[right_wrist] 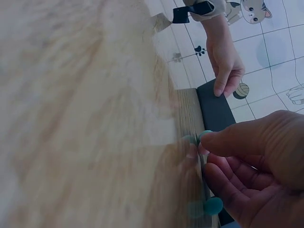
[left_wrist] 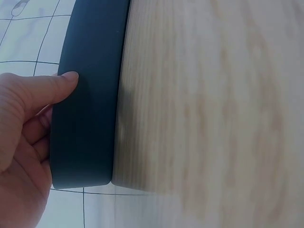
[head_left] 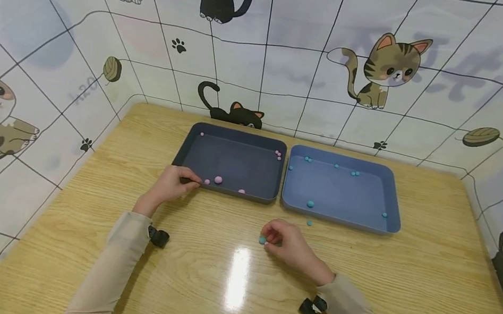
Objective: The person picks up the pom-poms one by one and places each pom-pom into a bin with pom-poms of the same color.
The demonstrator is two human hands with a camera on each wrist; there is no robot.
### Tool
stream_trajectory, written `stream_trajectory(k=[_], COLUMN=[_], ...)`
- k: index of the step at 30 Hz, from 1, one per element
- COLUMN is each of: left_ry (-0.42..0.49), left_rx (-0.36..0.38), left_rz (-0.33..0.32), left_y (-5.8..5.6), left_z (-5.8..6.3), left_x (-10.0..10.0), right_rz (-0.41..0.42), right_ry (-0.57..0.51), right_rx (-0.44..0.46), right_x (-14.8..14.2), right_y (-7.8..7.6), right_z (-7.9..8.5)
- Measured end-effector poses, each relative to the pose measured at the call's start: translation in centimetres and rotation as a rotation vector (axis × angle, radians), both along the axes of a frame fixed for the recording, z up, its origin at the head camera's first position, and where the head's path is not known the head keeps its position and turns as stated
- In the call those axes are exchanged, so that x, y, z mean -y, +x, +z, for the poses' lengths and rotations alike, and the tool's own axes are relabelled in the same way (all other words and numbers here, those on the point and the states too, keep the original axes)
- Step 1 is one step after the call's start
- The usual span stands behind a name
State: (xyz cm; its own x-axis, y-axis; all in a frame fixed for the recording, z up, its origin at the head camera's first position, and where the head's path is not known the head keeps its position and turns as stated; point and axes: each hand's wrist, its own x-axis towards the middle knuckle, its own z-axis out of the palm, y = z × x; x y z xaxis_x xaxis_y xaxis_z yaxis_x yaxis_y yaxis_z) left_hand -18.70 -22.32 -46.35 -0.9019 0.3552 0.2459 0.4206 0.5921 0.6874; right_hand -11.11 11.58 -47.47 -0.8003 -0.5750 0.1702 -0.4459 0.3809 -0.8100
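At the near left corner of the dark grey tray, my left hand pinches the rim. Its thumb lies on the outer wall, with the fingers behind the rim. On the wooden table, my right hand has its thumb and fingers curled at a teal ball. That ball shows past the thumb tip, and a small pinkish spot lies between thumb and fingers. I cannot tell if the fingertips grip anything. Another teal ball lies on the table near the blue tray.
The blue tray stands just right of the dark one, with several teal balls along its sides. Several pink balls lie in the dark tray. A cat-patterned wall covering rises behind the table.
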Motion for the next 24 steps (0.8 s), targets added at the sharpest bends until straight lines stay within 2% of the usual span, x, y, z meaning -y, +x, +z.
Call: stream_trajectory(k=[8, 24], left_ry=[0.010, 0.002], left_rx=[-0.001, 0.023], left_rz=[0.008, 0.009], left_y=[0.02, -0.07], left_z=[0.06, -0.04], left_x=[-0.06, 0.01], right_rz=[0.012, 0.059], right_ry=[0.050, 0.073], right_rx=[-0.023, -0.036], right_x=[0.14, 0.42], right_y=[-0.10, -0.07], right_z=[0.19, 0.35])
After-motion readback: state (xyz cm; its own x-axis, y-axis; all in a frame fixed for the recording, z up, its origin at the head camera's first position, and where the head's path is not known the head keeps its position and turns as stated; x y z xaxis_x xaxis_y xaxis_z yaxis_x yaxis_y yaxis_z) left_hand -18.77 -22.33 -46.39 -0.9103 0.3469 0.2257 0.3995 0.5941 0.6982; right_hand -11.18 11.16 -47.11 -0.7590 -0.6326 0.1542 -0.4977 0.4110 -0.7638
